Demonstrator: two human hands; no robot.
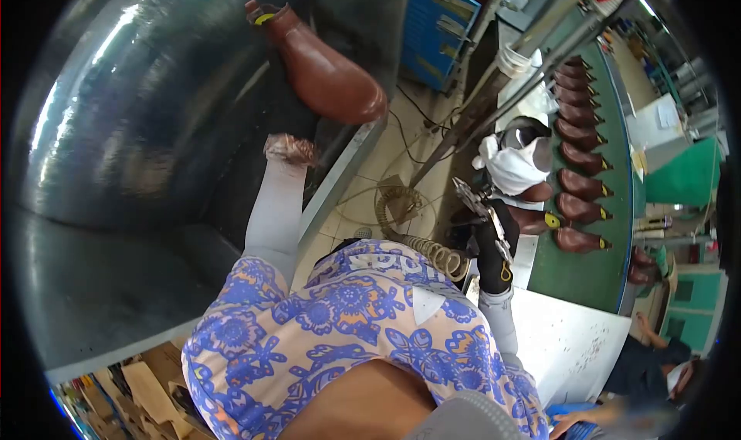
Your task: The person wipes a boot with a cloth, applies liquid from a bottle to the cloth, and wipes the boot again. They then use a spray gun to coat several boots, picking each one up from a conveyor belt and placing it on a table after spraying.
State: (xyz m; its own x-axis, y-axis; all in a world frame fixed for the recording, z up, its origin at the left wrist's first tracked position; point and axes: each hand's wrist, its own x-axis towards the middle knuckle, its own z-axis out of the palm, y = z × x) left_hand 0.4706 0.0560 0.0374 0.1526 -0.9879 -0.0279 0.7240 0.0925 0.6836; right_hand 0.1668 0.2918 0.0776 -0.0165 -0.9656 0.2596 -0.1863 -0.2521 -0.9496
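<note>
A glossy brown shoe upper (328, 77) with a yellow patch at its narrow end hangs inside the dark metal booth at upper left. My left hand (289, 110), in a black glove, is against its lower side and appears to grip it; the fingers blend into the dark background. A brown-stained cuff ends the white sleeve on that arm. Over on the right, my right hand (494, 243), also black-gloved, is wrapped around a metal spray gun (473, 198). The gun points up and left, away from the shoe. A coiled hose (436, 255) hangs beside my right hand.
Several brown shoes (579, 162) line a green conveyor (590, 282). A white cloth (513, 166) wraps a dark container near the gun. The booth's metal edge (340, 185) runs beside my left arm. A pole (463, 131) slants overhead. Another person (644, 370) sits at lower right.
</note>
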